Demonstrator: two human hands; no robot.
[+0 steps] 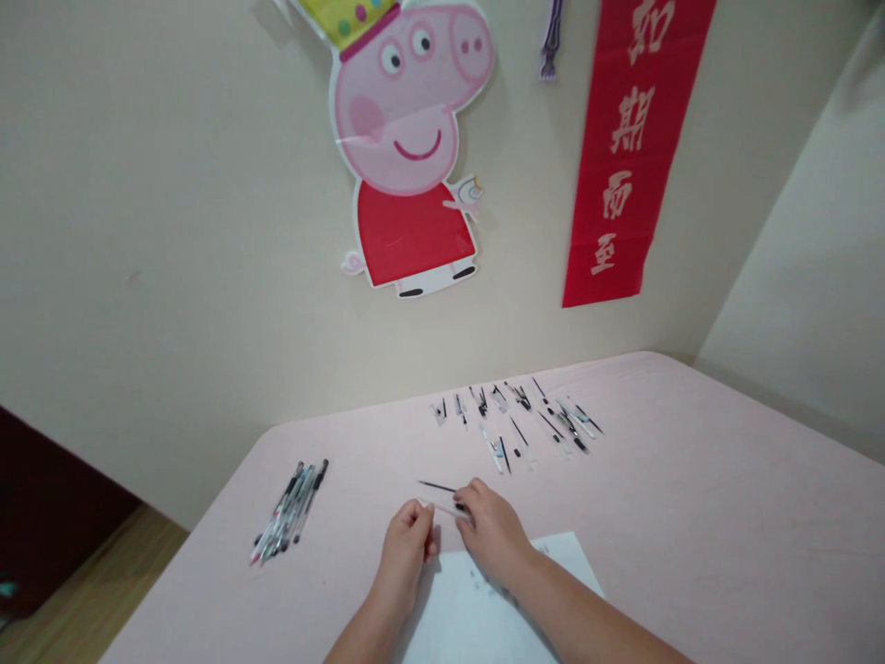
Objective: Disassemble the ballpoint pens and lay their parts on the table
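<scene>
Both my hands rest near the middle of the pink table [691, 516], just beyond a white sheet of paper [477, 609]. My left hand [407, 544] is closed, pinching one end of a clear pen barrel [442, 507]. My right hand [494, 530] is closed on the barrel's other end. A thin black refill [437, 486] lies on the table just beyond my fingers. Several loose pen parts [518, 420] are spread out farther back. A bundle of assembled pens [290, 512] lies to the left.
The table stands in a room corner against a cream wall. On the wall hang a cartoon pig cutout [411, 148] and a red banner [629, 148] with characters. Wooden floor [76, 599] shows at the lower left.
</scene>
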